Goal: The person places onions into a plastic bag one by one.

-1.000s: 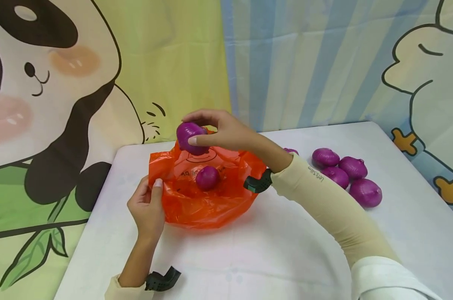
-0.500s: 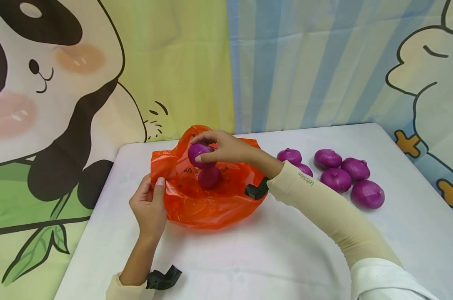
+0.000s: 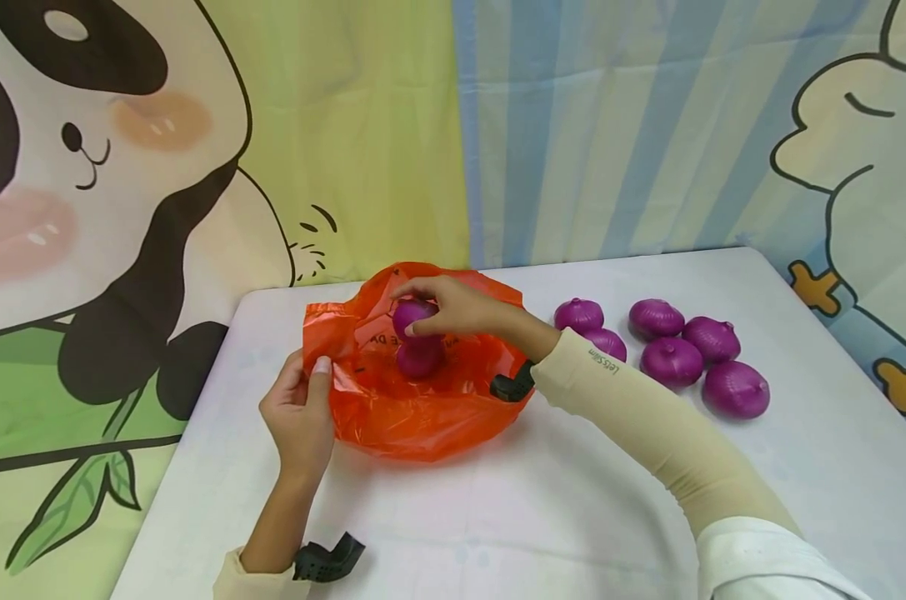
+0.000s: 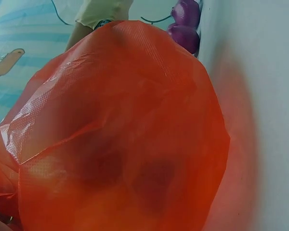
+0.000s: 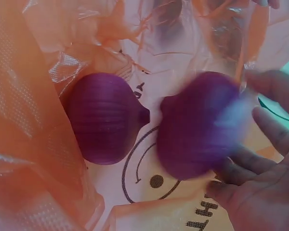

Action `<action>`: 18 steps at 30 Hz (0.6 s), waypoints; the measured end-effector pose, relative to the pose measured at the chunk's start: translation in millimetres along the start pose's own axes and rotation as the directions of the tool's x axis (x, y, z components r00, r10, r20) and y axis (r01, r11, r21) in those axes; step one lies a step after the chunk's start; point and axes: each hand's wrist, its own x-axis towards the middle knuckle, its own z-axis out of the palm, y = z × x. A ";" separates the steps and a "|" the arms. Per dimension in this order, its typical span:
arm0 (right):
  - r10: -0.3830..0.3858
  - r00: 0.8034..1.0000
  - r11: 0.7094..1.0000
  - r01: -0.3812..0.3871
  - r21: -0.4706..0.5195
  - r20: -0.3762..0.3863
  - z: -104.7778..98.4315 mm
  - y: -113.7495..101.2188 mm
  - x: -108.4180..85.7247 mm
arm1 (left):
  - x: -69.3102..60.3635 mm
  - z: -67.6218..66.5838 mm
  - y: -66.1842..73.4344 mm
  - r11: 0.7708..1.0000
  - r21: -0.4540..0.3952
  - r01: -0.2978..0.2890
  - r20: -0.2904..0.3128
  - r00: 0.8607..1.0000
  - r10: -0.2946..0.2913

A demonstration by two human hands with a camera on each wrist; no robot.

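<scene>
The left hand (image 3: 299,417) pinches the left edge of an orange plastic bag (image 3: 422,425) between thumb and fingers. Inside the bag's mouth the right hand (image 3: 463,310) has its fingers spread around the back and side of a purple onion (image 3: 413,317). In the right wrist view this onion (image 5: 200,130) is blurred, and the fingers of the right hand (image 5: 265,168) lie loosely at its edge, not closed round it. A second onion (image 5: 106,118) lies beside it on the bag's printed side. The left wrist view shows mostly the bag's outer side (image 4: 125,106).
Several purple onions (image 3: 672,362) lie on the white table (image 3: 498,517) to the right of the bag, two of them (image 3: 578,315) near the right forearm. Behind the table hangs a printed curtain (image 3: 362,125) with a panda and stripes.
The right hand has come down and slightly right into the bag with the onion, and its fingers have loosened from it. The left hand has kept its grip on the bag's edge.
</scene>
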 end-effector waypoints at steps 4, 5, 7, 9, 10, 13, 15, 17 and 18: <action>-0.040 0.999 0.999 0.040 -0.032 -0.019 -2.7 1.3 -2.5 | 0.4 0.5 -1.1 1.000 0.000 -0.005 0.006 1.000 0.005; -0.043 0.999 0.998 0.042 -0.042 -0.026 -3.6 1.3 -3.4 | 0.4 0.6 -1.3 1.000 0.002 -0.007 0.007 1.000 0.007; -0.042 0.999 0.999 0.042 -0.032 -0.027 -4.8 1.9 -4.5 | 0.7 0.6 -1.6 1.000 0.001 -0.010 0.005 1.000 0.010; -0.044 0.999 0.999 0.044 -0.015 -0.024 -5.7 2.0 -5.5 | 0.6 0.9 -1.3 1.000 0.002 -0.010 0.001 1.000 0.010; -0.047 0.999 0.999 0.047 -0.005 -0.023 -6.0 2.1 -5.9 | 0.5 1.1 -0.9 1.000 0.000 -0.008 -0.002 1.000 0.008; -0.063 0.998 0.998 0.063 0.030 -0.022 -6.5 2.3 -6.7 | 0.0 1.6 0.1 1.000 -0.002 -0.001 -0.010 1.000 0.001; -0.077 0.997 0.996 0.078 0.050 -0.022 -6.8 2.2 -7.2 | -0.4 2.0 0.8 1.000 0.006 0.003 -0.012 1.000 -0.003; -0.089 0.996 0.994 0.090 0.061 -0.021 -7.3 1.9 -7.6 | -0.6 2.2 1.0 1.000 0.009 0.006 -0.014 1.000 -0.006; -0.094 0.995 0.993 0.096 0.067 -0.020 -7.5 1.7 -7.8 | -0.6 2.3 0.9 1.000 0.009 0.007 -0.015 1.000 -0.007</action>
